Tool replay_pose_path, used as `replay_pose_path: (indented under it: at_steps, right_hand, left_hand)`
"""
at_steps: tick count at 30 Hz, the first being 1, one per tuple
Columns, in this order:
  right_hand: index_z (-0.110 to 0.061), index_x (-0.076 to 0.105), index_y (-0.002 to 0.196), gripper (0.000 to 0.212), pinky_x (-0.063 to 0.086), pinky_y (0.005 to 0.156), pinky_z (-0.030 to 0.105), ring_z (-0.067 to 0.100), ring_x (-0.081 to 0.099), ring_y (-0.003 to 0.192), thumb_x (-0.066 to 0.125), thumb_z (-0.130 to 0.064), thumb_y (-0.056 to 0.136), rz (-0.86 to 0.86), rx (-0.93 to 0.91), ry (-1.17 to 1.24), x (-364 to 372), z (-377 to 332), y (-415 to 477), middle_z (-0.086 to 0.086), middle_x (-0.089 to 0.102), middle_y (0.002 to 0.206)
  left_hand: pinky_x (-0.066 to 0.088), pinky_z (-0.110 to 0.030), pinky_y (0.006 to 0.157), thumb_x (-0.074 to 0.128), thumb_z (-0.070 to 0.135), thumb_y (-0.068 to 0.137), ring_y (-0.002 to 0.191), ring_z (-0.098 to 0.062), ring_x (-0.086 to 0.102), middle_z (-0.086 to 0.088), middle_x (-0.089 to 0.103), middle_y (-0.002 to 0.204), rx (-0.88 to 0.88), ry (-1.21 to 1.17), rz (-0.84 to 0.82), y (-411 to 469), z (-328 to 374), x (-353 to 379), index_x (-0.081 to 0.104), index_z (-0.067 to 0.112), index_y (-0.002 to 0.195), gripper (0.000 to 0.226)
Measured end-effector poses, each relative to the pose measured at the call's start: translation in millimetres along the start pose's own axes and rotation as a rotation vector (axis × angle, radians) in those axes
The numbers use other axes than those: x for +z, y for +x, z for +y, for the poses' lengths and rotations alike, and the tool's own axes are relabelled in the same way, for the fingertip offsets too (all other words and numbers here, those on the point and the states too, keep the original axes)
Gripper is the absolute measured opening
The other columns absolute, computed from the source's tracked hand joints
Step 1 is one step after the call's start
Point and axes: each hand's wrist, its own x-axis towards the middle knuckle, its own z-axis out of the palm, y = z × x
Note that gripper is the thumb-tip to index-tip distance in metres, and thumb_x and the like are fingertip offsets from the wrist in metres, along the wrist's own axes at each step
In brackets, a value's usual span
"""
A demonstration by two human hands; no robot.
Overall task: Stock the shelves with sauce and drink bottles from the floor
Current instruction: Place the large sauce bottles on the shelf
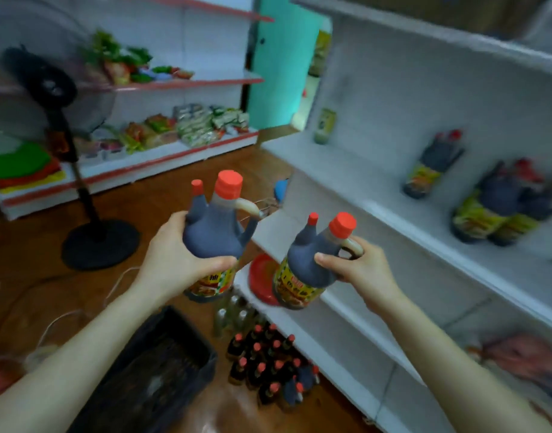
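My left hand (177, 257) grips a large dark sauce jug (215, 232) with a red cap and a small bottle strapped to it, held upright over the floor. My right hand (359, 270) holds a second sauce jug of the same kind (306, 270) by its handle side, close to the front edge of the white shelf unit (393, 214). Several matching jugs (493, 210) stand further along the middle shelf, and one more jug (431, 170) stands behind them. On the floor below sit several small red-capped dark bottles (268, 360) and a few clear bottles (234, 314).
A black plastic crate (155, 364) lies on the floor under my left arm. A standing fan (80, 195) with a round black base is at left. A second shelf (162, 129) with snack packets runs along the back. A red plate (262, 276) rests on the lower shelf.
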Motion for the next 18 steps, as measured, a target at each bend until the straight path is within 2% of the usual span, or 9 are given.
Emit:
replay_pose_path:
  at_steps: [3, 8, 12, 16, 18]
  right_hand:
    - [-0.009, 0.068, 0.086, 0.019, 0.043, 0.060, 0.031, 0.012, 0.054, 0.071, 0.076, -0.006, 0.069, 0.046, 0.006, -0.015, -66.2, -0.6, -11.4, 0.002, 0.062, 0.075]
    - [-0.024, 0.069, 0.079, 0.021, 0.046, 0.062, 0.034, 0.012, 0.058, 0.072, 0.078, -0.009, 0.068, 0.127, -0.015, -0.076, -172.7, -0.9, -23.5, 0.000, 0.066, 0.077]
    - [-0.028, 0.070, 0.075, 0.024, 0.044, 0.057, 0.032, 0.007, 0.053, 0.059, 0.079, -0.008, 0.067, 0.218, -0.050, -0.072, -242.6, 0.4, -27.3, -0.011, 0.063, 0.062]
    - [-0.033, 0.068, 0.077, 0.029, 0.046, 0.052, 0.024, 0.001, 0.055, 0.054, 0.078, -0.007, 0.069, 0.295, -0.042, -0.074, -291.2, 2.5, -21.9, -0.009, 0.066, 0.075]
    - [-0.032, 0.066, 0.078, 0.028, 0.045, 0.050, 0.023, 0.005, 0.054, 0.057, 0.078, -0.008, 0.069, 0.324, -0.022, -0.087, -311.5, 5.0, -14.4, -0.005, 0.066, 0.077]
  left_hand:
    - [0.040, -0.030, 0.078, 0.089, 0.028, 0.052, 0.095, -0.012, 0.048, 0.008, 0.049, 0.105, 0.056, -0.040, -0.059, 0.7, 43.0, 46.7, 0.044, 0.026, 0.112, 0.075]
    - [0.043, -0.031, 0.079, 0.088, 0.028, 0.052, 0.096, -0.014, 0.051, 0.006, 0.052, 0.106, 0.100, -0.101, -0.130, -3.9, 110.7, 131.2, 0.047, 0.019, 0.120, 0.080]
    - [0.045, -0.033, 0.081, 0.088, 0.029, 0.053, 0.097, -0.015, 0.051, 0.006, 0.053, 0.106, 0.160, -0.134, -0.184, -3.9, 157.3, 189.0, 0.047, 0.018, 0.119, 0.079]
    - [0.042, -0.028, 0.076, 0.086, 0.024, 0.057, 0.094, -0.013, 0.050, 0.006, 0.052, 0.102, 0.197, -0.173, -0.247, 3.4, 193.8, 235.6, 0.046, 0.014, 0.122, 0.077]
    - [0.040, -0.026, 0.073, 0.086, 0.023, 0.058, 0.093, -0.013, 0.050, 0.006, 0.052, 0.103, 0.201, -0.202, -0.281, 12.3, 207.2, 259.0, 0.046, 0.013, 0.124, 0.078]
